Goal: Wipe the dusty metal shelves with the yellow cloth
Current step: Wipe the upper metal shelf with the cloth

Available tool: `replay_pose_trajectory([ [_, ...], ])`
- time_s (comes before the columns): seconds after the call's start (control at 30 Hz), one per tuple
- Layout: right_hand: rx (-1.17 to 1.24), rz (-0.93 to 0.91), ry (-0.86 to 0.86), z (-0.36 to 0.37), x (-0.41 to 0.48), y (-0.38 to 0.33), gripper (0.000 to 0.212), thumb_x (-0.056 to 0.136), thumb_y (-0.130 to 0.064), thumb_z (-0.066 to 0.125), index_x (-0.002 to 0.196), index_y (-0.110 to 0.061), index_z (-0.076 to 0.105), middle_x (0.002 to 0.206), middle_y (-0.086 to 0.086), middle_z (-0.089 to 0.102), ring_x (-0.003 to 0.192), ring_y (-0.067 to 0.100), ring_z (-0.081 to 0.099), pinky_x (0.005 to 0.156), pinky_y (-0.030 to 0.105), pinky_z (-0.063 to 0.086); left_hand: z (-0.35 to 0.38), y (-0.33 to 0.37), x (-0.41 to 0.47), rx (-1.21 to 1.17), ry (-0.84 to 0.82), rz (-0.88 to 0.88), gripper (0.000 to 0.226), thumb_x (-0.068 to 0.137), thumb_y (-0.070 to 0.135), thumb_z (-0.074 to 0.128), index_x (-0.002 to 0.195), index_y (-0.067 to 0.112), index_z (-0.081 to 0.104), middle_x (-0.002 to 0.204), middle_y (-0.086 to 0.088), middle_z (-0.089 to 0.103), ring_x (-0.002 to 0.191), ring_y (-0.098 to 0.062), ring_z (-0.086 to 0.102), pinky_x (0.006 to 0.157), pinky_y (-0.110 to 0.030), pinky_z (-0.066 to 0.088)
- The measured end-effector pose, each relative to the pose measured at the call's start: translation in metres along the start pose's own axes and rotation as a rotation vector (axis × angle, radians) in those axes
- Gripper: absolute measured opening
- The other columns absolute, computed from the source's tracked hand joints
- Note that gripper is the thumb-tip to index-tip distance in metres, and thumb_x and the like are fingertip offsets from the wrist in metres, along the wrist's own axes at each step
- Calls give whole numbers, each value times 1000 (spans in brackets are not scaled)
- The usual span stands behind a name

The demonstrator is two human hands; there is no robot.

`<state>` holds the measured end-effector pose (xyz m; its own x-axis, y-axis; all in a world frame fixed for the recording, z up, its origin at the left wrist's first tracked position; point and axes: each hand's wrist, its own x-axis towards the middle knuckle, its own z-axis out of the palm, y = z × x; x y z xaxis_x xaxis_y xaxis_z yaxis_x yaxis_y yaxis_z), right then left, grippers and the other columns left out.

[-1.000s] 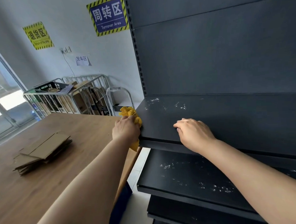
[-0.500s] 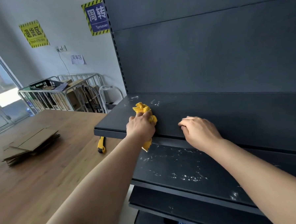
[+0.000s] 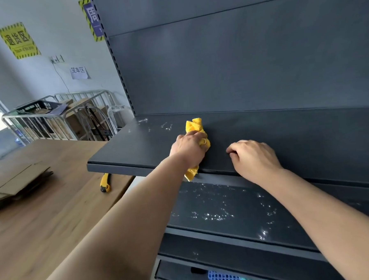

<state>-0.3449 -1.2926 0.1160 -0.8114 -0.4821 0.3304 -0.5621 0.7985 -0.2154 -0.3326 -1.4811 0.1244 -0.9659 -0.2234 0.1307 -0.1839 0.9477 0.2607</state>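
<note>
- Hold the crumpled yellow cloth (image 3: 194,124) bunched in the left hand (image 3: 189,148), fingers clamped round it, and press down flat on the top dark grey metal shelf (image 3: 137,146), about mid-depth.
- Sweep toward 9 o'clock from the cloth to reach the white dust specks (image 3: 167,126) near the back left corner, with overlapping strokes.
- Use the right hand (image 3: 255,157), at 3 o'clock from the left hand, as a brace on the same shelf: fingers loosely bent, close together, holding nothing.
- Gather in the loose cloth tail hanging over the front edge at 6 o'clock.
- Lift the dust into the cloth; avoid pushing more onto the speckled lower dark metal shelf (image 3: 225,208) below, probably next in turn.
</note>
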Motion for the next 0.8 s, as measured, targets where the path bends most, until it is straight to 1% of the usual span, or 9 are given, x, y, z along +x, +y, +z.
replay_pose_trajectory([
  [0.2, -20, 34, -3, 6, 21, -4, 27, 94, -26, 47, 114, -30, 64, 117, -8, 65, 108, 18, 59, 84, 33, 44, 10, 2, 39, -20, 14, 54, 40, 95, 37, 43, 135, 38, 44, 145, 11, 40, 124, -26, 38, 94, -39, 40],
  [0.3, -46, 52, 10, 9, 32, -6, 26, 93, -25, 47, 109, -31, 66, 111, -8, 66, 102, 18, 61, 75, 30, 44, 12, -4, 60, -41, 25, 68, 39, 95, 35, 44, 133, 39, 45, 142, 10, 43, 122, -26, 40, 93, -42, 42],
  [0.37, -55, 74, 11, 11, 42, -9, 26, 93, -25, 47, 109, -32, 67, 110, -7, 66, 100, 19, 61, 73, 30, 43, 14, -8, 73, -47, 40, 80, 39, 94, 35, 45, 132, 38, 46, 140, 8, 46, 119, -27, 42, 92, -43, 42],
  [0.57, -45, 98, -25, 23, 71, -34, 27, 94, -26, 47, 113, -30, 65, 117, -7, 64, 109, 18, 57, 81, 33, 45, 14, -32, 103, -41, 35, 111, 39, 93, 38, 46, 132, 41, 45, 138, 4, 48, 119, -27, 43, 90, -41, 38],
  [0.67, -40, 82, -22, 31, 84, -51, 26, 94, -27, 47, 114, -29, 64, 118, -7, 64, 111, 18, 55, 83, 33, 45, 10, -50, 114, -20, 47, 76, 40, 92, 35, 47, 132, 42, 45, 133, 2, 51, 118, -27, 44, 92, -40, 37],
  [0.8, -26, 53, -41, 42, 103, -75, 27, 95, -29, 45, 114, -29, 63, 117, -6, 63, 112, 19, 54, 82, 33, 44, 2, -84, 124, 18, 75, 24, 44, 91, 31, 48, 134, 41, 45, 133, 3, 51, 119, -27, 43, 95, -39, 36],
])
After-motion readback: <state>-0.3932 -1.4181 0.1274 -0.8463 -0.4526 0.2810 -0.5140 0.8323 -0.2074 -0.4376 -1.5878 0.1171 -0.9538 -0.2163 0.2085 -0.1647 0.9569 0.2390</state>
